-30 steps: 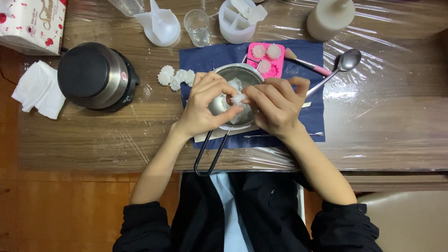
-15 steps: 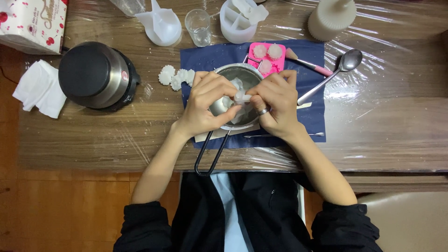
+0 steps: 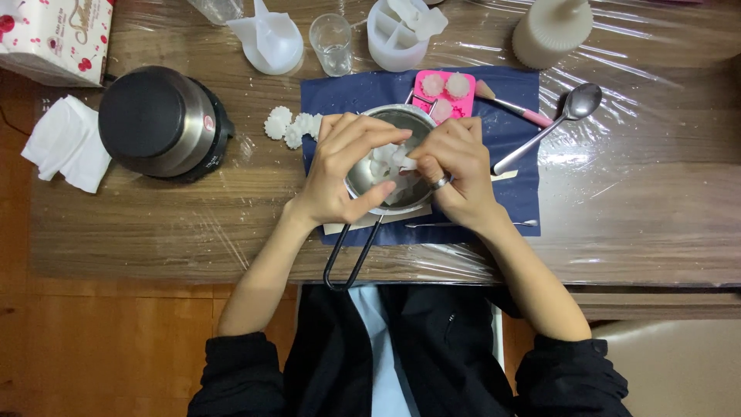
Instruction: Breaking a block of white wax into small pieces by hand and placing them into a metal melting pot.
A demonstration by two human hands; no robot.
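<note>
Wax chunk (image 3: 395,160), white, centre frame over the steel pot (image 3: 386,202), pinched between left hand (image 3: 343,171) and right hand (image 3: 455,174) fingertips; likely light, brittle, slick, so grip its edges.

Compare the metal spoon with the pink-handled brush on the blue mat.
The spoon is all shiny metal with a round bowl; the brush has a pink handle and pale bristle tip. The spoon is longer. Both lie untouched, right of the metal pot, partly on the blue mat.
</note>
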